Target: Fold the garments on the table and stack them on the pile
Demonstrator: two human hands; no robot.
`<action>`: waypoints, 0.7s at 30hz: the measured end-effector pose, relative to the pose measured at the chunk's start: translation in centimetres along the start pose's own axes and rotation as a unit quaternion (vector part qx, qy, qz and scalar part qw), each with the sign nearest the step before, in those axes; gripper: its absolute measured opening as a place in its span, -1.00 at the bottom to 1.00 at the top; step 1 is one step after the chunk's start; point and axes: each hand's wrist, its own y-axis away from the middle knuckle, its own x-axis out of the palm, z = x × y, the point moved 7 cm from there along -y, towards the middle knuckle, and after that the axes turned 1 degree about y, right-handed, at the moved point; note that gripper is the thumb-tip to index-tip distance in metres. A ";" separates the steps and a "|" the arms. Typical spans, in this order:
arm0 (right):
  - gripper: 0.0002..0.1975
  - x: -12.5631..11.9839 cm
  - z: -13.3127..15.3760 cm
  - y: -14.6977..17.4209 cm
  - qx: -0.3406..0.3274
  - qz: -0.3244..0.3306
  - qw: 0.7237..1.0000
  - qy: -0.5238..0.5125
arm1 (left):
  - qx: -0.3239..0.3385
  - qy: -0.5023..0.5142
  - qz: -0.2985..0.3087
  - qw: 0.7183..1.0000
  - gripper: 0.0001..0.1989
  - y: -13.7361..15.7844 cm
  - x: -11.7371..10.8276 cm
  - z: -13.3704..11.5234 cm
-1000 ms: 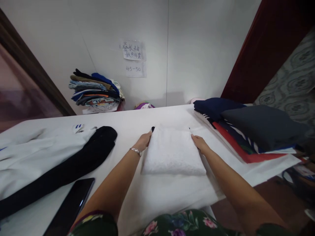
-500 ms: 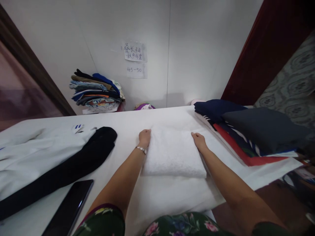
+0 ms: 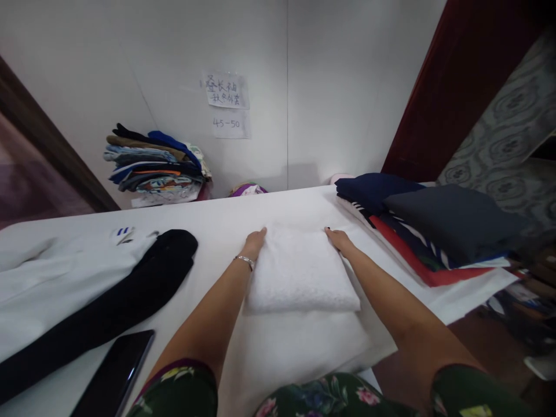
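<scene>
A folded white garment [image 3: 304,272] with a fleecy surface lies flat in front of me, forming a near-rectangular packet. At its far left corner is my left hand [image 3: 256,238], closed, the thumb along the edge and the other fingers tucked out of sight. My right hand [image 3: 339,238] pinches the far right corner the same way. Beneath the near side of the packet spreads smooth white cloth [image 3: 304,341]; whether it belongs to the garment or covers the table, I cannot tell.
Left on the white table [image 3: 226,217] lie a white garment with a black sleeve [image 3: 143,284] and a dark phone or tablet [image 3: 115,370]. Folded clothes [image 3: 452,226] are stacked at the right. Another clothes pile [image 3: 156,168] stands beyond the far edge, near paper signs [image 3: 226,92] on the wall.
The view has shifted slightly, moving the scene left. My hands are a little nearer each other at the far corners, still on the white garment, which looks much the same.
</scene>
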 end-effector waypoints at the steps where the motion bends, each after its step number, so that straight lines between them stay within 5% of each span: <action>1: -0.62 0.0 0.3 -0.3 -0.007 -0.012 1.000 0.017 | 0.010 -0.031 -0.009 0.999 -0.71 0.0 0.2 -0.3; 10: -0.66 0.5 -0.1 -0.9 -0.013 -0.036 0.986 0.163 | 0.023 -0.201 -0.044 0.978 -0.73 0.3 0.0 -0.3; 14: -0.65 0.0 1.5 -0.4 -0.026 -0.028 0.981 0.192 | 0.070 -0.239 -0.048 0.967 -0.62 0.8 -0.3 -2.5; 18: -0.47 1.3 5.3 1.2 -0.170 -0.023 0.958 0.230 | 0.217 -0.289 -0.008 0.932 -0.50 2.2 2.5 -5.6; 21: -0.41 4.0 5.5 2.1 -0.216 0.064 0.927 0.298 | 0.245 -0.403 0.068 0.879 -0.41 2.5 5.6 -4.5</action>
